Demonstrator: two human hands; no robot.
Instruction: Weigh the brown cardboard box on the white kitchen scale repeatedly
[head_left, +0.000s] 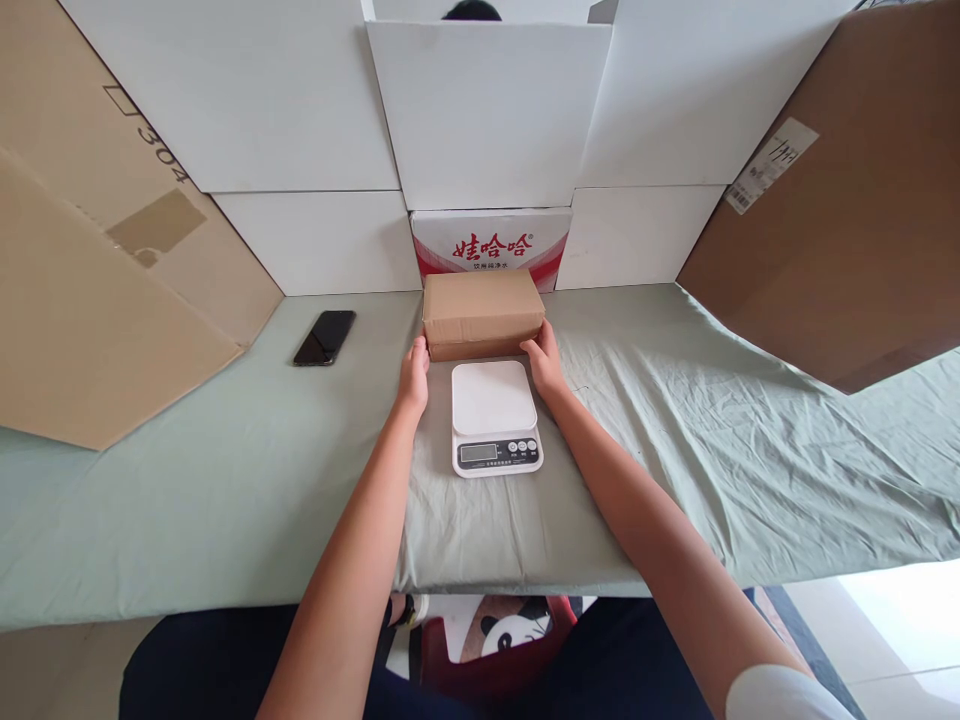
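Here, a plain brown rectangular cardboard box [483, 314] sits on the bench [225, 480], just behind a small white digital kitchen scale [495, 415] with a grey display. Left hand [414, 375] presses the box's left end, right hand [544, 362] presses its right end; each grip is spread flat against the cardboard, so the box is clamped between both palms (lifted or resting, cannot tell). Bench wears a wrinkled pale green cloth. A black smartphone [325, 337] lies well off to the left. Behind the box stands a red-and-white printed carton [491, 248], backed by white board panels [487, 110]. Large brown cardboard sheets [97, 280] lean at both sides.
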